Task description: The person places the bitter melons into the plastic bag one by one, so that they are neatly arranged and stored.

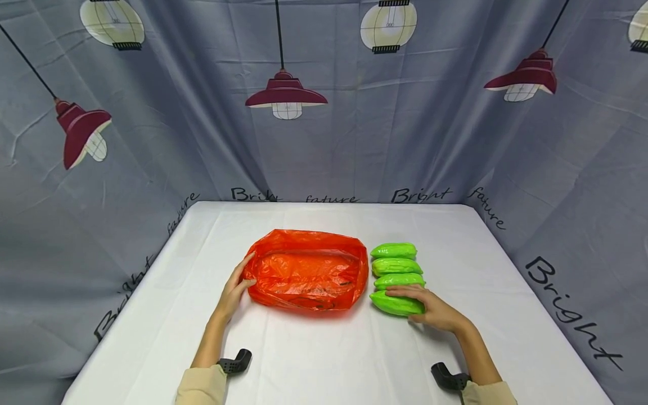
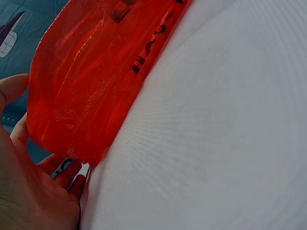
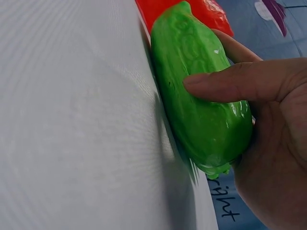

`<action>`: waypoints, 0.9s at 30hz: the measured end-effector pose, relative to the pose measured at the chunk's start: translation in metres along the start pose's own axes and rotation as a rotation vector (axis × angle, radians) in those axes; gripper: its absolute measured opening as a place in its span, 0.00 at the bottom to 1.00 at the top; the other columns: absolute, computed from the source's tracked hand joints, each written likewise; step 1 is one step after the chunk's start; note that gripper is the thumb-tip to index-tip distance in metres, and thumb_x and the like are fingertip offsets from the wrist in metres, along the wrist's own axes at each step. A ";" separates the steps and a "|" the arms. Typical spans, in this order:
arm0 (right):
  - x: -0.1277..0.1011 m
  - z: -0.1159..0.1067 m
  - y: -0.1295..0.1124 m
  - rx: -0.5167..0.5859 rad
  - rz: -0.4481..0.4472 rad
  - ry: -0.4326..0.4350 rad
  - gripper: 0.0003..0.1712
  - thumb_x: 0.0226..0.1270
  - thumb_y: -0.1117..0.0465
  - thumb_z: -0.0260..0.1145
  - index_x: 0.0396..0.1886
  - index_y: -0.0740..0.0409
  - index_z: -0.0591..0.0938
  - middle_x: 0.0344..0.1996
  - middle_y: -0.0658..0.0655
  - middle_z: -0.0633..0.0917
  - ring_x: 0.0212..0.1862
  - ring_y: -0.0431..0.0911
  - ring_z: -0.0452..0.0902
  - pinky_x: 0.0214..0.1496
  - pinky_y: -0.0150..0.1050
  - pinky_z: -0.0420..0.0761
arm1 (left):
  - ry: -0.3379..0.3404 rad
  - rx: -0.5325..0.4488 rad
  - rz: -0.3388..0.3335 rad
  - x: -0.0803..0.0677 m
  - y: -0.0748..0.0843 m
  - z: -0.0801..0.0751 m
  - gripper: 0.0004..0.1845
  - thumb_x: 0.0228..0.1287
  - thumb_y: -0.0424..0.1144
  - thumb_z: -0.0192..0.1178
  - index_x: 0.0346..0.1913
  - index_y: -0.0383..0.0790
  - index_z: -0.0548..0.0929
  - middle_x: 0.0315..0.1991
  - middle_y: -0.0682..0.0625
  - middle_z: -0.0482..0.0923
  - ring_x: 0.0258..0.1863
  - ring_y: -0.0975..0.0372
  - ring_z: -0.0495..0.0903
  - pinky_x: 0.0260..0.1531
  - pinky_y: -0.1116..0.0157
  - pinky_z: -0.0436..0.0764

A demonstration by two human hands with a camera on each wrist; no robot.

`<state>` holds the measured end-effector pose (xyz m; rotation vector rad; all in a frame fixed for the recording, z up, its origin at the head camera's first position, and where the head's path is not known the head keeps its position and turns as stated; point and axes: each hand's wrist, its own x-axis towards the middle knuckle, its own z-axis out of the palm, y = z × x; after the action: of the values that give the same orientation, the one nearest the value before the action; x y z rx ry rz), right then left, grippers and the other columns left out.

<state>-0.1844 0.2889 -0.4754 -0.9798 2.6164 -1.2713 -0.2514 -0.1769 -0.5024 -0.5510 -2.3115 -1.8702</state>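
Red plastic bag (image 1: 306, 273), its left edge touched by the left hand (image 1: 235, 289), digits spread, four green vegetable models (image 1: 396, 266) aligned to its right, the frontmost (image 1: 392, 304) gripped between the right hand's (image 1: 435, 311) thumb and fingers.

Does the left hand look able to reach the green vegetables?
Probably not straight across: the red plastic bag lies between the left hand and the green vegetables, though reaching over looks possible.
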 end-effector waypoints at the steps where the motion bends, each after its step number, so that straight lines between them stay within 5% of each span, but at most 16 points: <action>1: 0.000 0.000 0.000 -0.003 0.000 0.001 0.39 0.41 0.82 0.65 0.58 0.61 0.74 0.60 0.61 0.72 0.61 0.58 0.62 0.61 0.30 0.57 | 0.000 -0.001 -0.003 0.000 0.000 0.000 0.31 0.61 0.25 0.50 0.68 0.32 0.58 0.69 0.39 0.52 0.68 0.48 0.48 0.64 0.47 0.45; 11: -0.002 0.005 0.029 -0.098 -0.037 0.043 0.42 0.39 0.80 0.66 0.60 0.53 0.75 0.59 0.54 0.74 0.60 0.48 0.64 0.61 0.33 0.59 | 0.002 -0.021 -0.001 0.001 0.001 0.001 0.31 0.61 0.24 0.50 0.68 0.32 0.59 0.69 0.40 0.53 0.69 0.50 0.48 0.65 0.48 0.44; 20: 0.002 0.001 -0.009 -0.125 -0.026 0.083 0.37 0.38 0.82 0.66 0.56 0.65 0.76 0.56 0.62 0.76 0.57 0.60 0.65 0.61 0.35 0.58 | 0.006 -0.026 -0.018 0.002 -0.001 0.000 0.31 0.61 0.26 0.50 0.68 0.32 0.59 0.70 0.40 0.52 0.69 0.50 0.48 0.65 0.49 0.44; 27: 0.001 0.002 -0.007 -0.116 -0.004 0.093 0.36 0.39 0.82 0.66 0.56 0.67 0.75 0.56 0.63 0.75 0.57 0.60 0.65 0.61 0.32 0.57 | 0.012 -0.013 -0.026 0.001 -0.001 -0.001 0.31 0.61 0.27 0.51 0.68 0.33 0.59 0.70 0.41 0.53 0.69 0.50 0.48 0.65 0.49 0.45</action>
<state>-0.1807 0.2838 -0.4715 -0.9647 2.7875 -1.2063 -0.2526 -0.1775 -0.5025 -0.5118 -2.3117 -1.8962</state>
